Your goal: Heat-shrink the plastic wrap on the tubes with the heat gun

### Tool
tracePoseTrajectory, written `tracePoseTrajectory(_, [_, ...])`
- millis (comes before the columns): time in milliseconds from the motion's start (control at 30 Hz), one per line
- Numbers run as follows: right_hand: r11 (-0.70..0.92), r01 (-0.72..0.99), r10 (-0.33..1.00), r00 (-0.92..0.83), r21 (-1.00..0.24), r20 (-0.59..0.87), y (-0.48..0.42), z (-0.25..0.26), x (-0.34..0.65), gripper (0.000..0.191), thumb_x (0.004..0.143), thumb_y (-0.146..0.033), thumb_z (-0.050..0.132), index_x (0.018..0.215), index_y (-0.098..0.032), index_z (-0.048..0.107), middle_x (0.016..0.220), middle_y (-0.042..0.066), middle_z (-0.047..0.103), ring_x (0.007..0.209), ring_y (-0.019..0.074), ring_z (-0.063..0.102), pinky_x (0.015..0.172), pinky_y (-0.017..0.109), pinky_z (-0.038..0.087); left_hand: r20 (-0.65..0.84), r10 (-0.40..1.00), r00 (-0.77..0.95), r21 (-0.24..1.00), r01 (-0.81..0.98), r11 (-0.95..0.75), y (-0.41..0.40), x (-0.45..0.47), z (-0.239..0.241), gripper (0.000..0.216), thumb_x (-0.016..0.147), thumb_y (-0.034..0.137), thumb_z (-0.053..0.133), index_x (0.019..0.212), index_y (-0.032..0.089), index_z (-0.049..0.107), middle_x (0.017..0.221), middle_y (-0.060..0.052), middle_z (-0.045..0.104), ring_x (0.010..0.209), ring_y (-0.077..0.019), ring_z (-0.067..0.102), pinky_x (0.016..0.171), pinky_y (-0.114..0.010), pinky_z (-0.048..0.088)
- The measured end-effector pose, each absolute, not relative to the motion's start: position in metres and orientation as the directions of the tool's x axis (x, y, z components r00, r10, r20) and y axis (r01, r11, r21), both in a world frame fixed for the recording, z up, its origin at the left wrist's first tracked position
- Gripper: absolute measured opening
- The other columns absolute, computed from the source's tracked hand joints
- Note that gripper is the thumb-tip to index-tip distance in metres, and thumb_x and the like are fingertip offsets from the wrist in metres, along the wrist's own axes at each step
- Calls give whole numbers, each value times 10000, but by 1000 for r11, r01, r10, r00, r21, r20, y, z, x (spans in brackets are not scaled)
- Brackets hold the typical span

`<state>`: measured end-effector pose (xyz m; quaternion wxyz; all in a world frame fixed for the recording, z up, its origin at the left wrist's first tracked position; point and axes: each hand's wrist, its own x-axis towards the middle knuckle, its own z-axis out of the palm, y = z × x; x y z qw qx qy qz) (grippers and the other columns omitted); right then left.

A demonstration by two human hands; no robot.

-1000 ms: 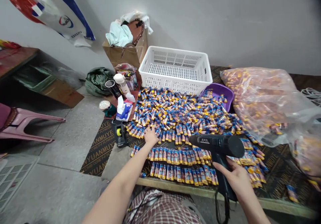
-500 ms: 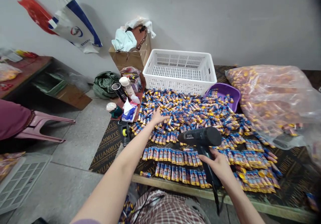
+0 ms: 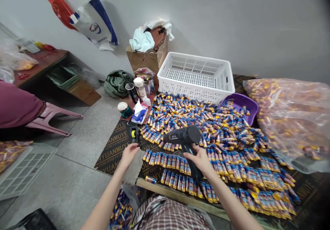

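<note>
Right hand [image 3: 200,160], lower centre of frame, fingers clenched on handle of black heat gun [image 3: 183,135]. Gun at frame centre, held above neat rows of small tubes [image 3: 170,160], nozzle pointing left. Left hand [image 3: 129,152] left of gun, fingers released, holding nothing, over surface [image 3: 113,144] edge below tape dispenser [image 3: 133,134]. White basket [image 3: 196,73] upper centre, behind loose tubes.

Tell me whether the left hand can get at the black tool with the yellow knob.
Probably yes. The left hand hovers open just short of the black tool, with only bare board between them; the heat gun in the right hand is off to the side.
</note>
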<state>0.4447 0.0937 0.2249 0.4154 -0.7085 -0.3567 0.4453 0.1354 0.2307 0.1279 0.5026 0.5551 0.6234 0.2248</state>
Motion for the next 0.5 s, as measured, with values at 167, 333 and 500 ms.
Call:
tracePoseTrajectory(167, [-432,238,798,550,-870,-246,97,229,466,379,659,-356,638,922,-84,627,829,111,687,715,230,596,624,306,445,-447,893,47,805,458,378,195,118,111,329,596,385,649,821,145,633,890,-89,684,845,-221,637,818,-351,487])
tracePoseTrajectory(333, [-443,312,758,632,-841,-165,97,243,483,368,658,-365,641,911,-97,630,849,121,689,733,244,608,626,308,448,-444,888,117,825,440,354,191,136,109,318,599,372,639,814,137,636,876,-87,684,828,-208,636,811,-337,489])
tracePoseTrajectory(500, [-376,215,819,532,-901,-215,91,249,475,361,645,-350,659,908,-103,637,883,120,692,782,249,616,698,337,472,-439,877,195,841,432,325,198,154,115,301,607,352,636,811,131,633,831,-78,684,770,-186,629,764,-313,493])
